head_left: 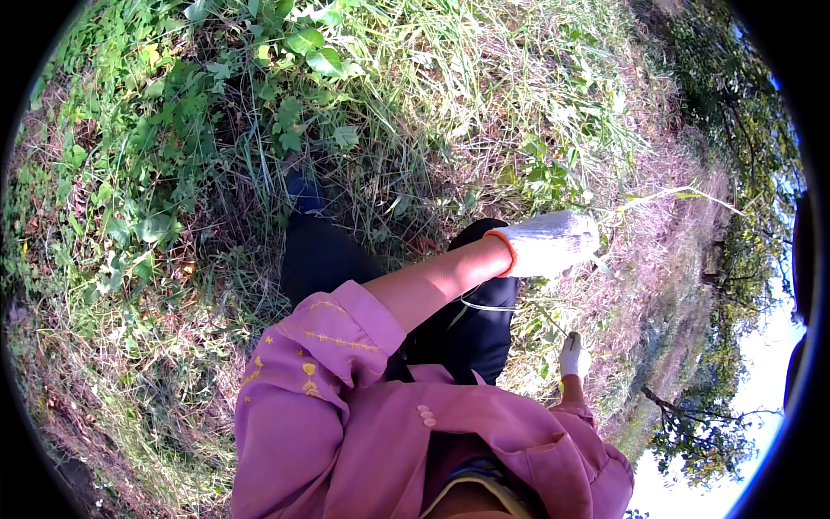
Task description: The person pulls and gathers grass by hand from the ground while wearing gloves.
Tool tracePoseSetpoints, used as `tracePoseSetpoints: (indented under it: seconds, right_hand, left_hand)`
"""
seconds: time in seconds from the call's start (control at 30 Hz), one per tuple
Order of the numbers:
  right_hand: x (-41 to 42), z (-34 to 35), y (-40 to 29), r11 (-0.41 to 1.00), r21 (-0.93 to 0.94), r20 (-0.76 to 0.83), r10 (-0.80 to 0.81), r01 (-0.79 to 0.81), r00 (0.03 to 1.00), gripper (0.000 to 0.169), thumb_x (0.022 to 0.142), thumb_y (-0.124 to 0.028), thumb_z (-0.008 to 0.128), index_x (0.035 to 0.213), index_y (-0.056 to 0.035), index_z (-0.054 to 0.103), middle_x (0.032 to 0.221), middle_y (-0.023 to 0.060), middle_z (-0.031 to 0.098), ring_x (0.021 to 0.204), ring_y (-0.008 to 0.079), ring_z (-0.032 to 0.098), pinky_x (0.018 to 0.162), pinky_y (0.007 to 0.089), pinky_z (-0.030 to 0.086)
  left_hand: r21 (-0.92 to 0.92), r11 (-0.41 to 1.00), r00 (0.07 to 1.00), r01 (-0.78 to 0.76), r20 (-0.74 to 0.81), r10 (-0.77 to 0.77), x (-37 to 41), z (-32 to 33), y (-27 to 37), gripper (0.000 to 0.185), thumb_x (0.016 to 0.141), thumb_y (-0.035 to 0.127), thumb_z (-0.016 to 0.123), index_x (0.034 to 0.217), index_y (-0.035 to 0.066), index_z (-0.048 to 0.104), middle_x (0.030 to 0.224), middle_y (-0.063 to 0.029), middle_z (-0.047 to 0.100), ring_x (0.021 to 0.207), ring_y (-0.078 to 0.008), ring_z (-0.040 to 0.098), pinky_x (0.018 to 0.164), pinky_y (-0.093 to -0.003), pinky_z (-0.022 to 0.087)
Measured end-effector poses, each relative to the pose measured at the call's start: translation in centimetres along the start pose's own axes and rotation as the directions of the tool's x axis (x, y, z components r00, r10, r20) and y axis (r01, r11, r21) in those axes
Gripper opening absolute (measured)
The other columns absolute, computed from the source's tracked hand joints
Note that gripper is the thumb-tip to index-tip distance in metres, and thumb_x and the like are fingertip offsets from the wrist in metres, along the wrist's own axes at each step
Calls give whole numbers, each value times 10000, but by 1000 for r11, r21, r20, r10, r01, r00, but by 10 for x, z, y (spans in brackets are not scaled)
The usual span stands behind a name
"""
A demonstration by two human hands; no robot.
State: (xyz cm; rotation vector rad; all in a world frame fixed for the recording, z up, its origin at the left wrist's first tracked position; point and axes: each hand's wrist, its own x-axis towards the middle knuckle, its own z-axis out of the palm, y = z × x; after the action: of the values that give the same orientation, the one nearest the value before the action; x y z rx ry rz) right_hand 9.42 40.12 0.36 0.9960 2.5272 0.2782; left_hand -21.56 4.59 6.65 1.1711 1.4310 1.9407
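Observation:
My left hand (551,245), in a white knitted glove with an orange cuff, reaches across above my dark-trousered knee. Its fingers are curled around pale grass stalks (655,196), which stick out past the glove, with a short blade hanging below. My right hand (574,358), also in a white glove, is lower and farther right, near the weeds beside my leg. A thin stem (551,319) runs up from its fingertips; whether the fingers grip it is too small to tell. More thin pale blades (489,307) lie across my trouser leg (467,337).
Tall sunlit grass (467,71) and leafy green weeds (149,136) cover the ground ahead and to the left. Dry cut-looking grass (655,285) spreads at the right. Trees (739,110) and a low branch (681,409) stand at the right edge. A dark shoe (305,194) rests among the grass.

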Motion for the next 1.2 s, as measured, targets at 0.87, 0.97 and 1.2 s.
tracePoseSetpoints:
  seconds: [0.87, 0.97, 1.2]
  right_hand:
    - [52, -187, -323, -573, 606, -135, -757, -552, 639, 409, 996, -351, 394, 1209, -26, 521, 1143, 175, 613, 1019, 292, 611, 900, 423, 508]
    - [52, -184, -323, -555, 577, -157, -796, -600, 585, 363, 995, -304, 412, 1159, -8, 545, 1060, 167, 640, 926, 264, 635, 830, 396, 532]
    - [44, -189, -328, -583, 689, -43, -625, -430, 779, 310, 984, -261, 454, 1116, -11, 580, 991, 138, 648, 903, 245, 635, 805, 367, 536]
  left_hand:
    - [254, 907, 920, 337, -294, -260, 1, -11, 6, 397, 807, 291, 604, 1150, 94, 578, 1096, -180, 605, 997, -360, 604, 870, -446, 475]
    - [232, 893, 894, 385, -332, -299, 2, -9, 8, 525, 759, 413, 673, 1168, 103, 562, 1074, -186, 610, 990, -350, 611, 854, -425, 485]
    - [276, 836, 842, 475, -419, -340, 5, -8, 5, 435, 793, 356, 639, 1130, 90, 571, 1075, -171, 625, 960, -334, 630, 807, -425, 503]
